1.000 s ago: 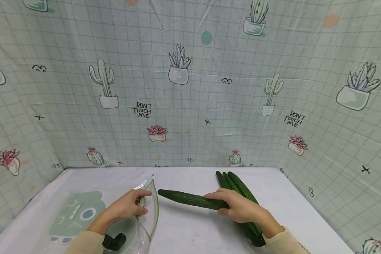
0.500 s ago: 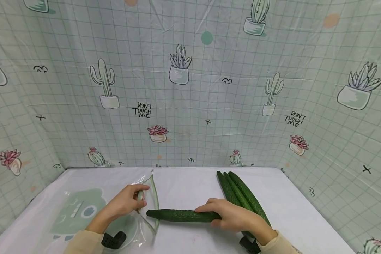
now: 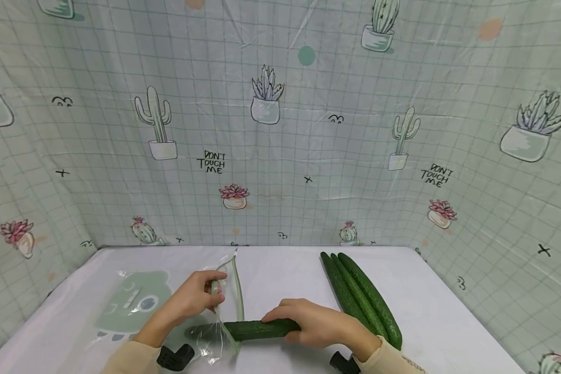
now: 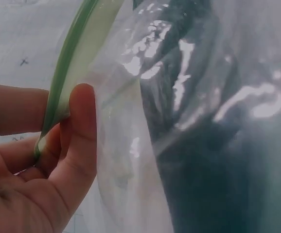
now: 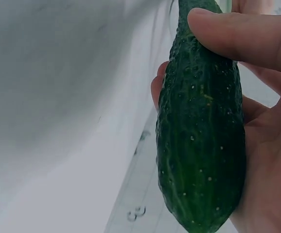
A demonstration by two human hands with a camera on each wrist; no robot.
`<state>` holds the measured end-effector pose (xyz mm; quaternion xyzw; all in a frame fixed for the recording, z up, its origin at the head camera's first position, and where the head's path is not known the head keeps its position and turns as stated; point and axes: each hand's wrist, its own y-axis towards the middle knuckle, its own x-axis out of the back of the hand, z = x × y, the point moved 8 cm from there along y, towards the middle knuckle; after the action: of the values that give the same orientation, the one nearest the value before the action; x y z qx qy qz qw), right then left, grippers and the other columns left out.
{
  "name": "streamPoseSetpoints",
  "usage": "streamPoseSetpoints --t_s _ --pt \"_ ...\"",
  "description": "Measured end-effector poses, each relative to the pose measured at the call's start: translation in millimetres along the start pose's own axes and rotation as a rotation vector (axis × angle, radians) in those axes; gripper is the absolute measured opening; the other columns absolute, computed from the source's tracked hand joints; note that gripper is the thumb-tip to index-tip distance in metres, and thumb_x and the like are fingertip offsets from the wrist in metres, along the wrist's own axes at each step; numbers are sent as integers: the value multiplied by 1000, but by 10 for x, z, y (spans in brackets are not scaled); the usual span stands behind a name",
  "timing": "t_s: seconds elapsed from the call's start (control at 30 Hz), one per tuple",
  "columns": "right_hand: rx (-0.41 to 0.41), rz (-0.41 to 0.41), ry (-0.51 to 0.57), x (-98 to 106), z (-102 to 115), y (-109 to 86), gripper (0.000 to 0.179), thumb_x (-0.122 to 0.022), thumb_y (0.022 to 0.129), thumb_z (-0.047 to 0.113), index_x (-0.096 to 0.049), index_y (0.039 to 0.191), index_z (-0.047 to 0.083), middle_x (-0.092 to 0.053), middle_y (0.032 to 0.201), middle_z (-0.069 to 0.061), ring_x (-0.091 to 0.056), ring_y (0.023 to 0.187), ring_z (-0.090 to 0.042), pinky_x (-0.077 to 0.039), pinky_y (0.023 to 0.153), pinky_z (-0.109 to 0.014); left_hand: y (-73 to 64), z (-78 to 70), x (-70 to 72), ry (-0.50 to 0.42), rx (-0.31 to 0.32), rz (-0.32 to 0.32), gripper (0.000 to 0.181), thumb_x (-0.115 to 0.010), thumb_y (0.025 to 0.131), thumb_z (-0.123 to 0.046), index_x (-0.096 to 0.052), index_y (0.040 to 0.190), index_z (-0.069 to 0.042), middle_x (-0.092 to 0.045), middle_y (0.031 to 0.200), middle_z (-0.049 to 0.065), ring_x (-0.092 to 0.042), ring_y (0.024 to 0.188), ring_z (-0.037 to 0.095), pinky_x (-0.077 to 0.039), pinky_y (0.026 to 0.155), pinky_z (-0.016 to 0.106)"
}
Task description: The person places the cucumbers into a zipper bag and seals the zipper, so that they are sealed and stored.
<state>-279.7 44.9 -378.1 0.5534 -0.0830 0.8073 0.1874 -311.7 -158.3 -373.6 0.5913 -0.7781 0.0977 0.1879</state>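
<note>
My left hand (image 3: 194,298) pinches the green-edged rim of a clear zip bag (image 3: 240,291) between thumb and fingers, holding its mouth apart. In the left wrist view the green zip strip (image 4: 62,73) runs between the fingers. A long dark green cucumber (image 3: 257,330) lies with its far half inside the bag, showing through the plastic. Near its other end my right hand (image 3: 310,324) grips it, thumb on one side and fingers round the other. The cucumber's blunt end (image 5: 201,184) fills the middle of the right wrist view.
Several more cucumbers (image 3: 362,296) lie side by side on the white table (image 3: 449,311), right of my right hand. A pale green cartoon print (image 3: 135,301) shows on the bag at left. Behind the table hangs a checked curtain (image 3: 280,156) with cactus drawings.
My right hand has moved left and a little nearer with the cucumber, levelling it and sliding its tip into the bag. The left hand keeps its pinch on the rim and has shifted slightly right.
</note>
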Motion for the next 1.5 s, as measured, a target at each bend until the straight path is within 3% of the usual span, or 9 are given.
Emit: streamPoseSetpoints --t_s 0.37,0.53,0.63,0.73,0.93,1.2,1.3,1.5 --pt "53 37 1 -152 135 365 47 -71 86 10 -56 129 20 -57 121 11 -51 110 2 -42 92 -18 4 19 13 -2 2 -43 51 -61 87 6 -43 133 16 -55 70 7 -54 62 21 -55 61 42" --pt "-6 79 28 -223 147 516 46 -73 85 12 -57 128 18 -57 119 11 -51 107 2 -43 90 -18 -3 21 70 6 15 -92 53 -61 87 5 -41 136 15 -52 66 6 -51 59 21 -55 62 40" --pt "-46 117 23 -281 141 548 46 -73 85 13 -57 127 18 -56 116 11 -51 104 2 -44 87 -18 -8 22 74 -3 10 -80 54 -61 87 5 -40 136 16 -53 66 6 -52 59 21 -55 62 40" --pt "-65 135 -14 -310 125 521 45 -74 85 17 -58 127 19 -56 115 12 -51 104 1 -44 87 -19 -1 29 57 -5 11 -61 54 -61 87 6 -40 135 17 -53 68 6 -53 60 19 -54 60 38" --pt "-81 69 -189 -229 46 352 42 -77 82 25 -63 121 26 -60 110 15 -50 95 -2 -45 79 -19 4 16 38 3 6 -48 53 -61 87 7 -41 134 17 -54 68 6 -52 60 18 -54 59 38" --pt "-200 67 -149 -223 -138 99 43 -73 85 19 -60 125 24 -58 112 13 -57 103 -5 -49 83 -29 -9 33 34 6 15 -40 53 -62 87 6 -41 134 18 -54 69 6 -52 60 19 -54 59 39" --pt "-176 61 -122 -220 -145 75 40 -71 87 17 -60 125 20 -59 113 11 -57 104 -6 -49 86 -27 -3 47 41 7 14 -43 54 -62 87 6 -40 134 18 -54 69 6 -52 60 20 -54 59 40" --pt "-54 22 -111 -183 -70 79 38 -71 87 16 -61 123 16 -60 110 8 -57 102 -3 -47 87 -23 -2 45 31 -14 14 -37 55 -62 87 7 -38 135 19 -55 72 8 -52 61 19 -54 60 40"
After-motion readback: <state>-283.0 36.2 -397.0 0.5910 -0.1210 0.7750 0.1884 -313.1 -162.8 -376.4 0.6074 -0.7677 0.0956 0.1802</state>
